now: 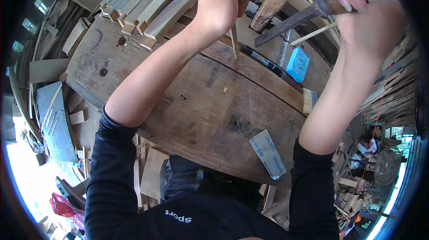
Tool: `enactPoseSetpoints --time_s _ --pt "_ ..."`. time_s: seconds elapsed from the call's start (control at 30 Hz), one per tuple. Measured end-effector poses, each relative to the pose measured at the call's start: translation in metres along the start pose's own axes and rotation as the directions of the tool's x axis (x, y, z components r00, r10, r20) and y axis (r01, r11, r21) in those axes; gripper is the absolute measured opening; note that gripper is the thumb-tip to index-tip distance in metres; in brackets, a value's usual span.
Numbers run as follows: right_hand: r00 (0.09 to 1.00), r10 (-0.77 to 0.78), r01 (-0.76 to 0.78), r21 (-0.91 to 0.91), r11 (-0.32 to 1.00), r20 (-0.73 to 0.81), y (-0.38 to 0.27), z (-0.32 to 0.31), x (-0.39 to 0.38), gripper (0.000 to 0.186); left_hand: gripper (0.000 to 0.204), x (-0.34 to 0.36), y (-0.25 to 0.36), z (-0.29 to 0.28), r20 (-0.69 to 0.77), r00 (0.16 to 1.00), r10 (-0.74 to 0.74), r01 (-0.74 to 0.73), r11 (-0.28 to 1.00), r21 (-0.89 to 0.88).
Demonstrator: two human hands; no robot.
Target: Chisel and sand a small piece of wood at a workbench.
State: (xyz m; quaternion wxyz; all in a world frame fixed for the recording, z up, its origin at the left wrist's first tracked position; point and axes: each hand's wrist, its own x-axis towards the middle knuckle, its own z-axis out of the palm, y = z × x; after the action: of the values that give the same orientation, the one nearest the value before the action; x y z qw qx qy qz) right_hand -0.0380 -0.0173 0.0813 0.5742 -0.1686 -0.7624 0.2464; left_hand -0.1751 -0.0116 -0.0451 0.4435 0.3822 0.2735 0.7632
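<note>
Raised at the top middle, my left hand [219, 1] is closed, its fingers turned away and partly cut off by the frame. A thin wooden stick [234, 43] juts down from behind it, and the grip on it is mostly hidden. My right hand [364, 14], slightly blurred, is wrapped round the wooden handle of a chisel [290, 26]. The dark flat blade slants down to the left, over the far side of the wooden workbench [201, 106]. Below the blade lie a blue box [298, 64] and a black marker pen [261, 60].
Several curved wooden pieces [156, 5] are lined up at the far left of the bench. A rough log [279, 1] stands behind the chisel. Near the front edge lies a pale rectangular block [268, 154]; a brush [309, 100] rests at the right. Timber stacks surround the bench.
</note>
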Motion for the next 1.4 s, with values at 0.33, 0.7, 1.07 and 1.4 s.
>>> enactPoseSetpoints --time_s 0.33,0.7,1.07,1.4 --pt "0.940 0.329 -0.327 0.499 0.803 0.088 0.026 0.031 -0.027 0.020 0.049 -0.005 0.000 -0.003 -0.038 0.997 -0.070 0.071 0.997 0.034" --pt "0.875 0.274 -0.151 0.313 0.938 -0.399 0.027 0.037 -0.005 0.027 0.053 -0.001 0.001 -0.001 0.001 1.000 0.004 -0.004 1.000 0.014" --pt "0.980 0.166 -0.194 0.308 0.932 0.114 0.038 0.024 -0.008 0.030 0.055 -0.001 0.002 -0.013 -0.045 0.998 0.033 -0.030 0.998 0.062" --pt "0.963 0.234 -0.268 0.500 0.824 0.131 0.033 0.038 -0.025 0.020 0.055 -0.001 0.003 -0.004 -0.011 1.000 -0.028 0.028 1.000 -0.004"
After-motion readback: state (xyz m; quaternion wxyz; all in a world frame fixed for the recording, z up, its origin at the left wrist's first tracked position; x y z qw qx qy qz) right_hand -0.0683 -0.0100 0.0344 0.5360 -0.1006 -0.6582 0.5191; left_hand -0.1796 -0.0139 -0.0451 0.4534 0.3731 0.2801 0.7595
